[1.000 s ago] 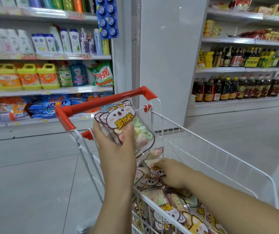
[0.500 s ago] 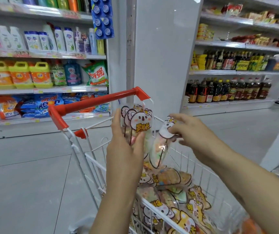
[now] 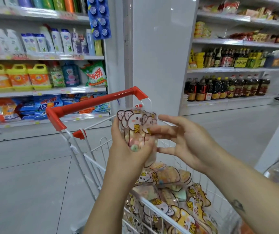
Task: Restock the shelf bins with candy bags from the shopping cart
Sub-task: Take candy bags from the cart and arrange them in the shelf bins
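A small bundle of candy bags (image 3: 135, 127) is gripped upright in the left hand (image 3: 128, 154) at the centre of the frame, above the cart (image 3: 93, 160), apparently so that several can be carried off at once. The right hand (image 3: 186, 142) is held open just right of it, fingers spread, tips against the bundle, probably to square it. More bags (image 3: 177, 200) are heaped in the cart at lower right.

Your left hand (image 3: 127, 154) grips a small stack of clear koala-print candy bags (image 3: 135, 124) upright above the shopping cart (image 3: 93, 161), whose wire basket holds many more bags (image 3: 182, 215). Your right hand (image 3: 186, 142) is beside the stack, fingers spread and blurred, fingertips (image 3: 154, 132) touching its front. Beyond the cart's red handle (image 3: 93, 103) are detergent shelves (image 3: 42, 92), a white pillar (image 3: 160, 56) and dark bottles (image 3: 219, 86).
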`<state>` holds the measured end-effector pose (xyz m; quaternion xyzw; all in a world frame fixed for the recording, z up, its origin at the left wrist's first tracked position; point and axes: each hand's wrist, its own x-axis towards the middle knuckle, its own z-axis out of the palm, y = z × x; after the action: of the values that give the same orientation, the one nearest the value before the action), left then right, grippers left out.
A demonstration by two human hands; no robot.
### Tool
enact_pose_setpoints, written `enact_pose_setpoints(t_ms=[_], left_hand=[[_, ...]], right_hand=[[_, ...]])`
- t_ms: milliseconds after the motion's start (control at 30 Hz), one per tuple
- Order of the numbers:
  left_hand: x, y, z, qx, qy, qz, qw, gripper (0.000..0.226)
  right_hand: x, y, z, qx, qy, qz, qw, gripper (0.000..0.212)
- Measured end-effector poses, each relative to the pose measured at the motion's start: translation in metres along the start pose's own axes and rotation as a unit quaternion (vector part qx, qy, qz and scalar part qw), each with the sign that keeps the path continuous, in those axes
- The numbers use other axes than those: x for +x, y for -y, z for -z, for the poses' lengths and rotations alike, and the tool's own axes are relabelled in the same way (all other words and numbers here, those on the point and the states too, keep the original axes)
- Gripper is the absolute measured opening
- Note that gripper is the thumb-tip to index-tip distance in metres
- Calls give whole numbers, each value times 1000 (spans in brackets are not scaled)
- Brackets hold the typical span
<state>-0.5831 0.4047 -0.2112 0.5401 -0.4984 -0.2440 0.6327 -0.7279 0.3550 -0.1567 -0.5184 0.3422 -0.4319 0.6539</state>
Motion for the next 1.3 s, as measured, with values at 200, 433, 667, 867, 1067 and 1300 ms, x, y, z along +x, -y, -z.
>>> enact_pose_setpoints(t_ms=[200, 433, 667, 867, 1067, 1300], left_hand=[[0, -6, 3, -9, -84, 41, 996, 96], [-1, -7, 1, -17, -113, 46, 992, 93], [2, -9, 3, -12, -122, 58, 991, 95], [1, -14, -7, -14, -115, 38, 992, 95], [-15, -27, -42, -21, -53, 17, 998, 90], [-75, -62, -129, -53, 142, 10, 988, 82]], right_hand=[[29, -70, 26, -506, 183, -18, 843, 43], [41, -141, 32, -770, 293, 382, 419, 33], [52, -105, 47, -767, 303, 396, 404, 27], [12, -52, 97, -730, 190, 260, 602, 29], [-75, 9, 114, -440, 7, 175, 880, 31], [-175, -1, 145, -180, -132, 146, 964, 30]])
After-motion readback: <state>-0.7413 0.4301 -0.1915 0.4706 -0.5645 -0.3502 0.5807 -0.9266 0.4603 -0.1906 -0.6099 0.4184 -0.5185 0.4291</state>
